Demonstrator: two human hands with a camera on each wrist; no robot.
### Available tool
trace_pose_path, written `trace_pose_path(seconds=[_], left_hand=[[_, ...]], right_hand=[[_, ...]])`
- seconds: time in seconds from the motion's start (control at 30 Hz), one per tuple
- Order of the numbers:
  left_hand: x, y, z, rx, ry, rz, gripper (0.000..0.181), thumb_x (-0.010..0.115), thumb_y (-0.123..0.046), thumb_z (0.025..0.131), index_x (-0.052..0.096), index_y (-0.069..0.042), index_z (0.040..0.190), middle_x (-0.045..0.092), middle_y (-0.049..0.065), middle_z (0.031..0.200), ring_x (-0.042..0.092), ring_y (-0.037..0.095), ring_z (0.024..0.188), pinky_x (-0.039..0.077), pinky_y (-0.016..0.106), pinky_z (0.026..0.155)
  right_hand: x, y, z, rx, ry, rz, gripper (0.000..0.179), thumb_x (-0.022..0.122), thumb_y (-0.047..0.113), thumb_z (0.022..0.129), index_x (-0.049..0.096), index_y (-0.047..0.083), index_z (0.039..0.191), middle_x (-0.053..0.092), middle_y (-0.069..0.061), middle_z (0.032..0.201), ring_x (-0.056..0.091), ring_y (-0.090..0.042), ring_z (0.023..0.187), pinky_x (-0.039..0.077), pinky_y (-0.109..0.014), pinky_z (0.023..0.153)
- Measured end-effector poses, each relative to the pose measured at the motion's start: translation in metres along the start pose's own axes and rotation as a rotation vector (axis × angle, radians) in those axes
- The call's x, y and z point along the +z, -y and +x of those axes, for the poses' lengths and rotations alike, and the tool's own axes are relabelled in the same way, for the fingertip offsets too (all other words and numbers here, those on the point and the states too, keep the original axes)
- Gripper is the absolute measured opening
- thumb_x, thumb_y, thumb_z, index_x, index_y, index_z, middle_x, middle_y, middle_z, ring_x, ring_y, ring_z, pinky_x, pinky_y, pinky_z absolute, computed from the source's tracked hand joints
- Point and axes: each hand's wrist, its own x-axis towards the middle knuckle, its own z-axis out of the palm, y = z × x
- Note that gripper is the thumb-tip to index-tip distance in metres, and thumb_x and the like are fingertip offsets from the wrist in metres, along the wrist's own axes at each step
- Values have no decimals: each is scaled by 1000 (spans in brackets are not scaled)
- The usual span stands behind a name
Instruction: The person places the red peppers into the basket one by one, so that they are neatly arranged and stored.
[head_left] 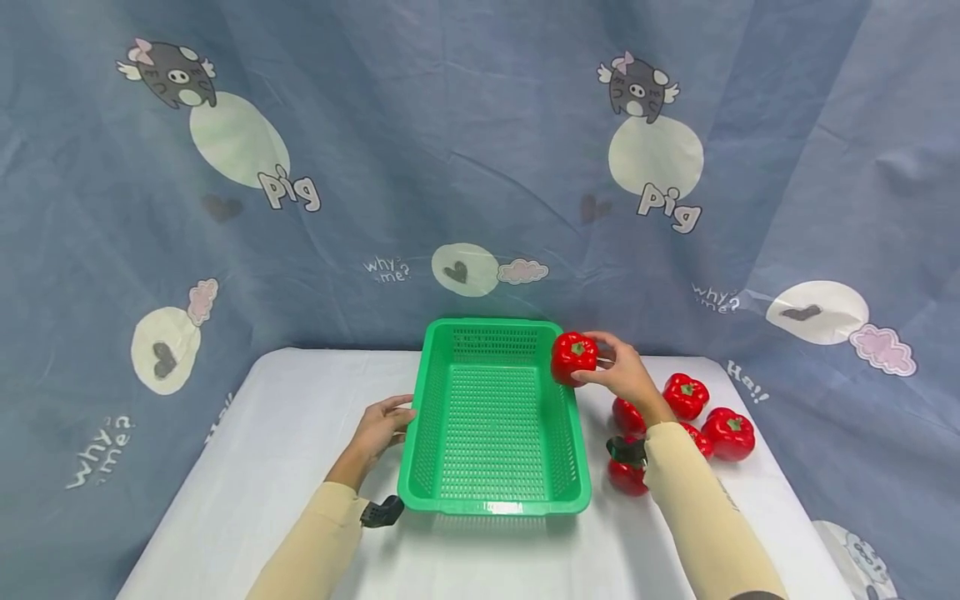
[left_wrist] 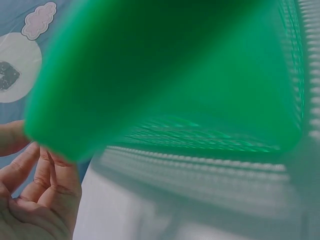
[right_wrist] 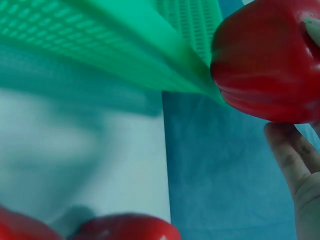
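A green perforated plastic basket [head_left: 495, 506] sits in the middle of the white table, with nothing inside it. My left hand [head_left: 377, 429] is at its left rim; in the left wrist view the thumb and fingers [left_wrist: 42, 185] pinch that edge. Between the thumb and fingers of my right hand [head_left: 622, 371] is a red bell pepper [head_left: 573, 358], stem side showing, held at the basket's far right rim. The right wrist view shows this pepper [right_wrist: 267, 65] large, overlapping the basket's corner [right_wrist: 200, 75], with fingertips beneath it.
Several more red bell peppers lie on the table to the right, among them one near the back [head_left: 685, 396] and one farthest right [head_left: 729, 433]. My right forearm partly covers the others. A blue patterned cloth [head_left: 480, 167] hangs behind the white table [head_left: 300, 433].
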Motion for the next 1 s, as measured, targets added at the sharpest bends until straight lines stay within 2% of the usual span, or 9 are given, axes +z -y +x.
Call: trace_pose_path(seconds=[0.37,0.73,1.0], left_hand=[[0,3,0,-12,1,-14,42,58,-12,94,51,-1,135,68,13,107,66,15,81,55,32,74],[-3,4,-1,-5,13,-23,42,59,-12,95,51,-2,135,68,12,107,66,15,81,55,32,75],[-1,3,1,-5,6,-43,41,59,-11,95,52,-1,134,68,12,106,66,15,81,55,31,73]], right_hand=[[25,1,15,-55,25,16,69,78,8,79,44,2,139,50,-23,134,52,-42,120,50,-49,91],[47,0,29,-35,24,18,67,77,1,78,45,1,138,52,-24,133,54,-41,119,50,-48,92],[61,0,41,-13,22,-53,67,79,6,77,49,6,137,52,-21,132,55,-41,115,51,-49,89]])
